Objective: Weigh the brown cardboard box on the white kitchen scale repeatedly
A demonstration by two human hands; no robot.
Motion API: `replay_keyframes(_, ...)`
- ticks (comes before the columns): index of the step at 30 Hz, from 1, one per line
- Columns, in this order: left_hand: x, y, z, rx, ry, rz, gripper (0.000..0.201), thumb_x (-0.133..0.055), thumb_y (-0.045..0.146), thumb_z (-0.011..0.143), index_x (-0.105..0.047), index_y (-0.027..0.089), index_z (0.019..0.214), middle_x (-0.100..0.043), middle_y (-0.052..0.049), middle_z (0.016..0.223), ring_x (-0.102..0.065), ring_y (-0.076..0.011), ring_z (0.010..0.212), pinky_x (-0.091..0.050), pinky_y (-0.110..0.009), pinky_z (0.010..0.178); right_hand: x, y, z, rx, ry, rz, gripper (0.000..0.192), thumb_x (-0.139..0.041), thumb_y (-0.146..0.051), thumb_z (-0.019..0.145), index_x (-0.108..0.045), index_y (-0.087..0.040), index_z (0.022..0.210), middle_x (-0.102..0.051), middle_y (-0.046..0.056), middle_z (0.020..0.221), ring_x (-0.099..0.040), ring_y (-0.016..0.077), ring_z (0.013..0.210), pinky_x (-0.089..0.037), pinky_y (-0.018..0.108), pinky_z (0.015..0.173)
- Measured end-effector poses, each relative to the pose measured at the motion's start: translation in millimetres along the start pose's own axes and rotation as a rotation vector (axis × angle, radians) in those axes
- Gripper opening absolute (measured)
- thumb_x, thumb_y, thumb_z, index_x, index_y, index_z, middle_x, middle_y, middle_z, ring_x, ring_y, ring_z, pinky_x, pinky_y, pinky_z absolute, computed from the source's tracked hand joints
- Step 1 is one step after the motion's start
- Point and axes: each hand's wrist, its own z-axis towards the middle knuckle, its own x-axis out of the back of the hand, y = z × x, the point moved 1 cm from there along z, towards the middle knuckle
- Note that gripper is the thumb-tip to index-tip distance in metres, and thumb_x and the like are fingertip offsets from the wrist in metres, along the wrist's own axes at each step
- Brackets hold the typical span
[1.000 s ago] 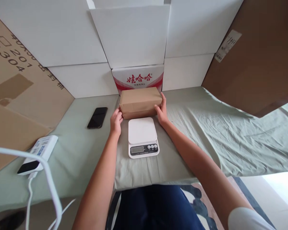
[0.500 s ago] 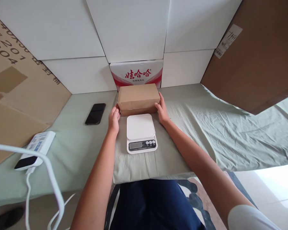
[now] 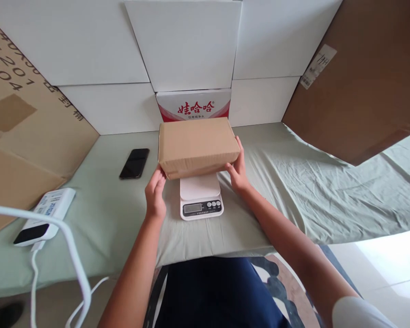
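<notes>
Between my two hands I hold a closed brown cardboard box [image 3: 198, 141], lifted and partly over a white digital kitchen scale [image 3: 201, 193]. My left hand [image 3: 155, 191] grips the box at its near left corner, with some fingers hidden beneath it. On the other end, my right hand [image 3: 238, 171] has its thumb at the near right corner and its fingers along the side. The box hides the back part of the scale's platform. In front, the scale's display and buttons stay visible; I cannot read any figure on the display.
A black smartphone [image 3: 134, 163] lies left of the box. Further left are a white power strip [image 3: 44, 216] and a white cable [image 3: 70, 241]. White boxes and a red-and-white printed carton [image 3: 194, 104] line the back. Large cardboard cartons flank the green cloth [image 3: 287, 187] on both sides.
The cardboard box has risen off the cloth and come toward me, covering the back of the scale. Both hands moved with it, still gripping its ends.
</notes>
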Motion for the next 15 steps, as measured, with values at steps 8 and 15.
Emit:
replay_keyframes(8, 20.0, 7.4, -54.3, 0.07, 0.026, 0.01, 0.061, -0.063, 0.061, 0.093, -0.073, 0.021, 0.138, -0.068, -0.017, 0.147, -0.057, -0.0359, 0.146, -0.044, -0.052, 0.123, 7.0, -36.0, -54.2, -0.115, 0.004, 0.046, 0.083, -0.053, -0.074, 0.095, -0.025, -0.039, 0.165, -0.036, 0.008, 0.17, -0.036, 0.0375, 0.158, -0.034, 0.064, 0.131)
replay_keyframes(15, 15.9, 5.2, -50.2, 0.086, 0.097, 0.064, 0.063, -0.058, 0.059, 0.094, -0.068, 0.025, 0.146, -0.067, -0.014, 0.149, -0.057, -0.0331, 0.146, -0.043, -0.048, 0.124, 9.0, -39.3, -51.2, -0.127, 0.104, -0.005, 0.072, -0.042, -0.072, 0.098, -0.026, -0.047, 0.164, -0.038, 0.004, 0.168, -0.043, 0.0381, 0.154, -0.04, 0.068, 0.124)
